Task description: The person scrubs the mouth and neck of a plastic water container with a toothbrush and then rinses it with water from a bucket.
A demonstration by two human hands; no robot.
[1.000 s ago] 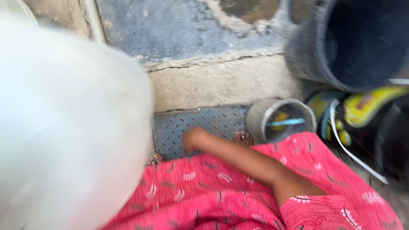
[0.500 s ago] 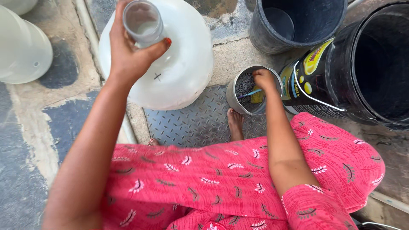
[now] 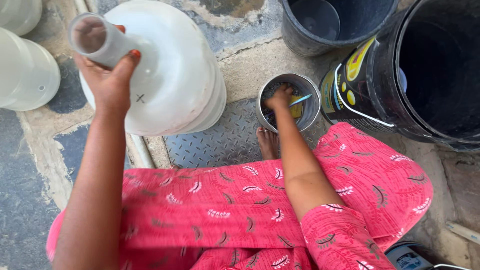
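The fingers [image 3: 131, 56] of the left hand [image 3: 107, 82] are closed around the neck of a large white jar [image 3: 170, 75], which stands tilted on the floor, left of the small metal can [image 3: 311, 107]. The right hand [image 3: 280, 96] is down inside that can, the fingers bent over something dark; what exactly they hold, I cannot tell. A blue stick [image 3: 300, 100] lies in the can too. Right of the can stands a black bucket [image 3: 425, 75]. I think the jar can slip or roll, because only its neck is held, and the narrow can may tip against the bare foot [image 3: 268, 142] just below it.
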